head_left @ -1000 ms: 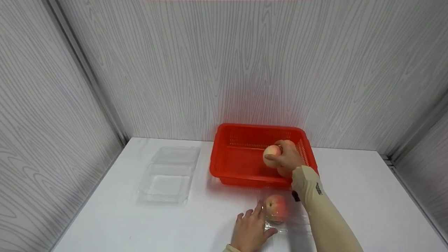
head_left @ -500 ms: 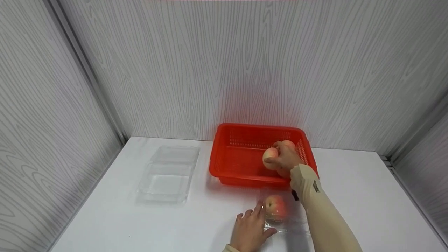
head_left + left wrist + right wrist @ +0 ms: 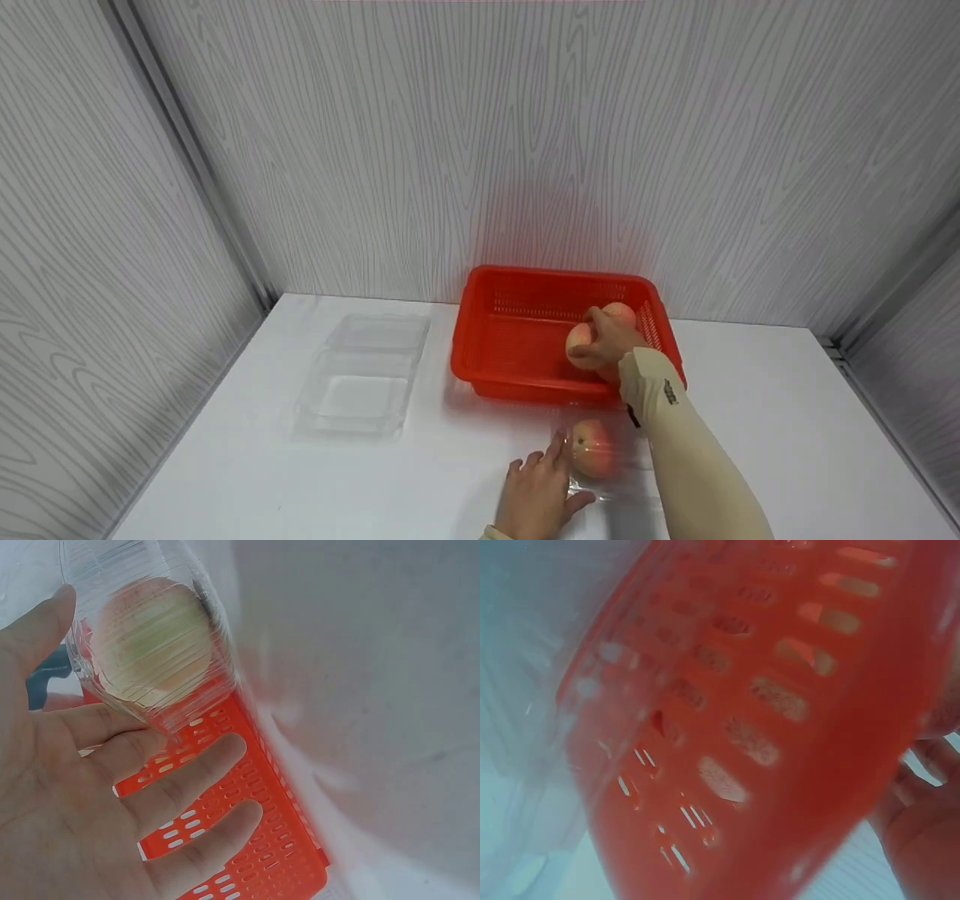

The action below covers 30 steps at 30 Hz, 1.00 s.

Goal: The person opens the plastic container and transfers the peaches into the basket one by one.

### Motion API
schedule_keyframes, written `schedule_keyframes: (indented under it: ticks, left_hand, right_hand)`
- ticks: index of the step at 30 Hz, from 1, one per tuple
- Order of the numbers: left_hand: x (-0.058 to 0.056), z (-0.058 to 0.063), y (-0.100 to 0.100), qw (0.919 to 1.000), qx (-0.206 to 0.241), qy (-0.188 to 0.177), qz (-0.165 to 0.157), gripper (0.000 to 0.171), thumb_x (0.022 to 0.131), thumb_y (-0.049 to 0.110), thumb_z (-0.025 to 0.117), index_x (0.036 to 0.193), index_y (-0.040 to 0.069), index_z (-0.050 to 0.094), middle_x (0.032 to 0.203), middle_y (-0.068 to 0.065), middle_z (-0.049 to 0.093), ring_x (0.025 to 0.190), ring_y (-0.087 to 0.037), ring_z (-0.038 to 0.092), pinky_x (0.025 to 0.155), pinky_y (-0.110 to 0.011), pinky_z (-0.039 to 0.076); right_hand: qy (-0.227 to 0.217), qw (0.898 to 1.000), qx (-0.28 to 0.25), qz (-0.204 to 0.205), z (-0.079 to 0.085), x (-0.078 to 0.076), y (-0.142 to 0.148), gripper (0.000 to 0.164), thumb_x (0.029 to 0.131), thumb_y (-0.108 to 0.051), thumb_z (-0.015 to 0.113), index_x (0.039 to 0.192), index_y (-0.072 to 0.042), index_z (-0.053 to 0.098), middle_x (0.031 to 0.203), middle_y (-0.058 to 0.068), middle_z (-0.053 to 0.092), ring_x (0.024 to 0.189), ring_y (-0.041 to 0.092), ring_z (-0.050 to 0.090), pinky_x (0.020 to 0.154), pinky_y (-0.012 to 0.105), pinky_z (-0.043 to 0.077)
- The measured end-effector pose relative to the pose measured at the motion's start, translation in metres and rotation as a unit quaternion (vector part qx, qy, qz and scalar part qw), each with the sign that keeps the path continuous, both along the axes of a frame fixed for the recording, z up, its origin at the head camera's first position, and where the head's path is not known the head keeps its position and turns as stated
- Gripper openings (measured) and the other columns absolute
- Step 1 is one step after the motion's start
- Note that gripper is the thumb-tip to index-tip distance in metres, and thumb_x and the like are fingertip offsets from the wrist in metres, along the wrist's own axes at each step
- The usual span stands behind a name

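My right hand [image 3: 616, 341] is inside the red basket [image 3: 495, 384], thumb and fingers curled round a pale pink-yellow peach [image 3: 579, 346]. A second peach [image 3: 621, 313] lies just behind that hand, and part of a third peach [image 3: 609, 374] shows beneath it. In the right wrist view the basket wall [image 3: 840, 765] hides most of the hand [image 3: 930, 847]. In front of the basket, one peach [image 3: 592, 450] sits in a transparent plastic box [image 3: 135, 562]. My left hand [image 3: 534, 491] lies at the box's left side, its fingers spread and fairly straight, thumb at the box edge.
Another transparent plastic box [image 3: 367, 394], with its lid folded back, lies on the white table [image 3: 315, 495] to the left. Grey wood-grain panels [image 3: 555, 135] enclose the back and both sides. The basket stands close to the back panel.
My right hand and the peach it grips have shifted slightly down and toward me within the basket. The left hand stays at the plastic box.
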<state>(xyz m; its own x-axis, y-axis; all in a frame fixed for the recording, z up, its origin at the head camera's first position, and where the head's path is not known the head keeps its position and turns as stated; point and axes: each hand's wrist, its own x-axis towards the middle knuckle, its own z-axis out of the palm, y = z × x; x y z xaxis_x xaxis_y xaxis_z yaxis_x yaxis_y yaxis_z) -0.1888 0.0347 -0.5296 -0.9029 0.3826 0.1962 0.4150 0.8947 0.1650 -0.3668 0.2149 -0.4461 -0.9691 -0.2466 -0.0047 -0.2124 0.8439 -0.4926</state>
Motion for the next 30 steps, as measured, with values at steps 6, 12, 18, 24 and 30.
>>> schedule_keyframes:
  ticks: [6, 12, 18, 24, 30]
  left_hand:
    - [0.000, -0.001, 0.001, 0.9999, 0.008, 0.007, -0.003, 0.082, 0.082, 0.062, 0.075, 0.146, 0.015, 0.057, 0.144, 0.001, 0.059, 0.092, -0.017, 0.066, 0.077, -0.039, 0.056]
    - [0.000, -0.001, 0.001, 0.9999, 0.016, -0.003, -0.005, 0.082, 0.081, 0.062, 0.076, 0.145, 0.015, 0.058, 0.144, 0.001, 0.058, 0.089, -0.018, 0.066, 0.075, -0.039, 0.056]
    - [-0.001, -0.002, 0.001, 0.9997, 0.025, -0.009, -0.004, 0.080, 0.081, 0.063, 0.076, 0.143, 0.015, 0.060, 0.142, 0.001, 0.060, 0.087, -0.018, 0.066, 0.075, -0.039, 0.056]
    - [0.000, -0.003, 0.000, 0.9995, 0.026, 0.014, -0.011, 0.079, 0.081, 0.062, 0.077, 0.142, 0.014, 0.061, 0.138, 0.000, 0.063, 0.084, -0.017, 0.067, 0.071, -0.037, 0.056]
    - [0.000, -0.006, -0.001, 0.9987, 0.023, 0.044, -0.011, 0.081, 0.079, 0.065, 0.076, 0.142, 0.014, 0.061, 0.139, 0.000, 0.062, 0.083, -0.017, 0.068, 0.068, -0.035, 0.056]
  right_hand:
    - [-0.009, 1.000, 0.013, -0.009, -0.003, 0.000, -0.002, 0.057, 0.085, -0.026, 0.081, 0.129, -0.004, 0.051, 0.118, 0.020, 0.062, 0.107, 0.038, 0.057, 0.098, 0.057, 0.046]
    - [-0.095, 0.994, -0.012, -0.044, 0.000, 0.004, -0.012, 0.076, 0.084, -0.014, 0.081, 0.148, -0.007, 0.041, 0.139, 0.020, 0.052, 0.116, 0.038, 0.052, 0.106, 0.060, 0.041]
    - [-0.104, 0.992, 0.060, -0.041, -0.006, 0.009, -0.022, 0.074, 0.086, -0.014, 0.080, 0.149, -0.012, 0.041, 0.124, 0.014, 0.059, 0.102, 0.032, 0.058, 0.091, 0.048, 0.054]
    - [-0.043, 0.992, 0.116, -0.003, -0.012, 0.010, -0.023, 0.056, 0.087, -0.009, 0.076, 0.136, -0.007, 0.048, 0.097, 0.009, 0.063, 0.087, 0.026, 0.061, 0.085, 0.041, 0.058]
    - [-0.045, 0.996, 0.081, 0.006, 0.000, 0.001, -0.021, 0.044, 0.089, 0.002, 0.067, 0.132, -0.002, 0.056, 0.113, 0.016, 0.064, 0.095, 0.031, 0.059, 0.090, 0.048, 0.054]
